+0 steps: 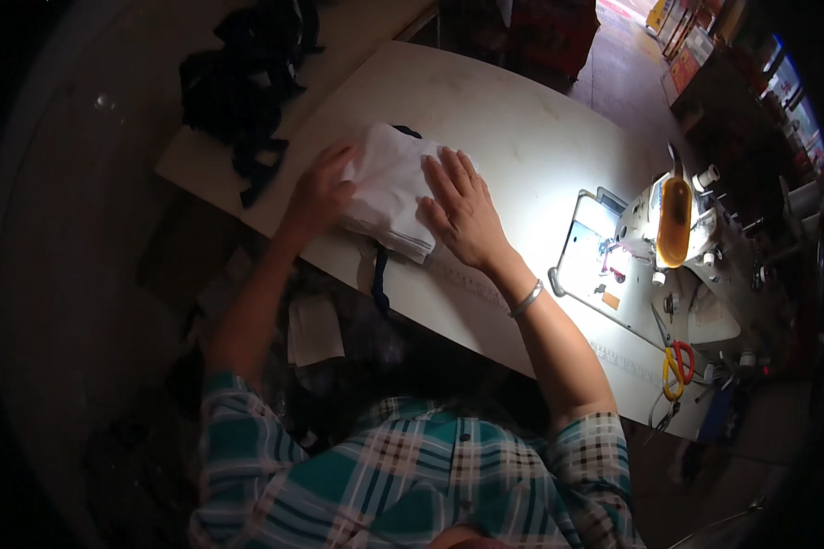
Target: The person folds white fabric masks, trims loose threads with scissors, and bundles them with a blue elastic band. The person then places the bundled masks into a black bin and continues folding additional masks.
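Observation:
A stack of white fabric pieces lies near the front edge of a white worktable. My left hand grips the stack's left side, fingers curled over the cloth. My right hand rests flat on its right side, fingers spread, with a silver bangle on the wrist. A dark blue strip hangs from under the stack over the table edge.
A sewing machine with a lit work area stands at the table's right. Scissors with red and yellow handles lie near the right front edge. Dark fabric is heaped at the far left. Paper pieces lie below the table.

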`<action>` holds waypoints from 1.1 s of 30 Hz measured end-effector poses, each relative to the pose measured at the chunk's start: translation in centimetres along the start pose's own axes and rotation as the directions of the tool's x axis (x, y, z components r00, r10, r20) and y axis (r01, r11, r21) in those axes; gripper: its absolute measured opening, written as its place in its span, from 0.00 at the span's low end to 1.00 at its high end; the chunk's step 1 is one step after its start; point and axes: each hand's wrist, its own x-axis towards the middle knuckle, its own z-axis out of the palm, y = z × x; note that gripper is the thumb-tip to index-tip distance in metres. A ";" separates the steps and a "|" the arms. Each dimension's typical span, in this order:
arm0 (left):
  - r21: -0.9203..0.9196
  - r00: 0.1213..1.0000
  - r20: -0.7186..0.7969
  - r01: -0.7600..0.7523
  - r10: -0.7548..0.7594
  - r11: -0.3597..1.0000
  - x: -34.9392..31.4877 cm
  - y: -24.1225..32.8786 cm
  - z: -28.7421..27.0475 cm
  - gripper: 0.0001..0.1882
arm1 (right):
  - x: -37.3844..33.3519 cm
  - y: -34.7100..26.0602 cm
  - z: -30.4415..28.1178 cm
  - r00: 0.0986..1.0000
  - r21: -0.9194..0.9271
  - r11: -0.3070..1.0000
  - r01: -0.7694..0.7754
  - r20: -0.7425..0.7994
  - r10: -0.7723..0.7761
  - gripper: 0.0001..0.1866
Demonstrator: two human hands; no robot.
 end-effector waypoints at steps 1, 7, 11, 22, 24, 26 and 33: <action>0.024 1.000 0.029 0.012 -0.012 1.000 -0.1 -0.7 -1.4 0.17 | 0.0 0.2 0.1 1.000 0.020 1.000 -0.002 0.008 0.002 0.29; 0.044 0.987 -0.118 0.111 -0.105 0.993 0.0 1.3 -2.1 0.11 | -0.6 0.0 1.1 0.994 0.115 0.992 0.053 -0.100 -0.042 0.28; 0.131 0.981 -0.162 0.131 -0.109 0.983 0.4 0.7 -1.5 0.09 | -1.0 -0.7 0.3 0.998 0.152 0.987 0.053 -0.047 -0.047 0.27; 0.328 0.996 -0.093 0.023 0.008 0.944 2.6 1.3 -1.7 0.07 | -11.2 -1.2 -7.8 0.992 0.156 0.983 -0.094 0.100 0.079 0.35; 0.414 0.990 -0.076 -0.079 0.120 0.907 2.8 3.5 -2.4 0.07 | -14.1 -1.3 -9.2 0.992 0.112 0.986 -0.124 0.026 0.122 0.33; 0.503 0.977 -0.042 -0.160 0.209 0.849 2.7 7.6 -2.1 0.07 | -16.7 -0.8 -10.1 0.989 0.085 0.988 -0.133 -0.058 0.138 0.31; 0.380 0.920 0.196 -0.391 0.340 0.838 0.0 12.5 2.0 0.09 | -22.2 -1.2 -13.8 0.977 0.022 0.987 -0.162 -0.136 0.164 0.23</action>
